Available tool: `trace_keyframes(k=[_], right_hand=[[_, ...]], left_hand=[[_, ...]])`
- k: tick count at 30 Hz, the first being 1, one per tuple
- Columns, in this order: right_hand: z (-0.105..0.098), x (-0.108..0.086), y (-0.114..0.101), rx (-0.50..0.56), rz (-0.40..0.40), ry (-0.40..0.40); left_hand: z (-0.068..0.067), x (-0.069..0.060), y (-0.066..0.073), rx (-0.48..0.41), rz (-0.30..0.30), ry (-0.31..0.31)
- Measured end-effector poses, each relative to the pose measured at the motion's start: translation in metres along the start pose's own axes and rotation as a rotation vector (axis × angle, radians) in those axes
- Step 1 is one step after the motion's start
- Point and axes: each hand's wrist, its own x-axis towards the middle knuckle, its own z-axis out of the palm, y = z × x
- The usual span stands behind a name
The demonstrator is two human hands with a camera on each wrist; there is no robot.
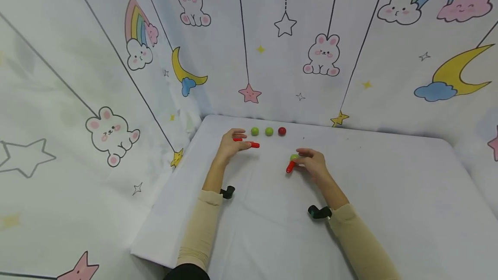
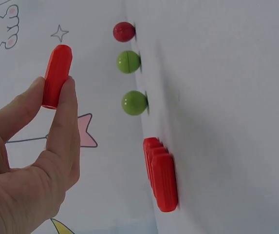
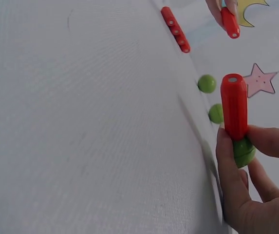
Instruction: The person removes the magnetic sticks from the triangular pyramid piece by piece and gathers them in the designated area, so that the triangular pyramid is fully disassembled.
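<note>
My left hand [image 1: 229,145] is above the left part of the table, pinching a short red rod [image 2: 57,76] between thumb and fingers. To the right, my right hand [image 1: 316,164] holds a green ball [image 3: 244,153] in its thumb and fingers. A second red rod [image 3: 234,105] stands out from that ball, its end touching it. Between and beyond the hands, two green balls and one red ball [image 1: 282,131] lie in a row. Several more red rods [image 2: 164,183] lie side by side at the row's left end, mostly hidden behind my left hand in the head view.
A white cloth covers the table [image 1: 389,185]. Its far edge meets a hanging curtain [image 1: 218,64] printed with rabbits, stars and rainbows. Small black cameras [image 1: 320,212] are worn on both wrists.
</note>
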Motion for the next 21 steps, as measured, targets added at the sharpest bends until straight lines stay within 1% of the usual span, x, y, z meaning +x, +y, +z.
trace_keyframes(k=[4,7,10,15,18,21], right_hand=[[-0.001,0.000,0.002,-0.008,-0.001,-0.001],[-0.002,-0.001,0.003,-0.027,0.005,-0.005],[-0.002,0.000,0.005,-0.017,0.016,-0.016],[-0.001,0.001,0.006,0.019,0.014,-0.032],[-0.001,0.001,0.006,0.012,0.016,-0.033],[-0.001,0.002,0.007,-0.007,0.017,-0.028]], left_hand=[[-0.013,-0.002,-0.002,-0.009,-0.030,0.005],[-0.022,-0.004,-0.005,-0.054,-0.034,0.009],[-0.032,-0.007,-0.006,-0.091,-0.039,0.009],[-0.045,-0.010,-0.008,-0.056,-0.062,0.041],[-0.053,-0.011,-0.011,-0.039,-0.086,0.061],[-0.062,-0.011,-0.016,-0.026,-0.108,0.068]])
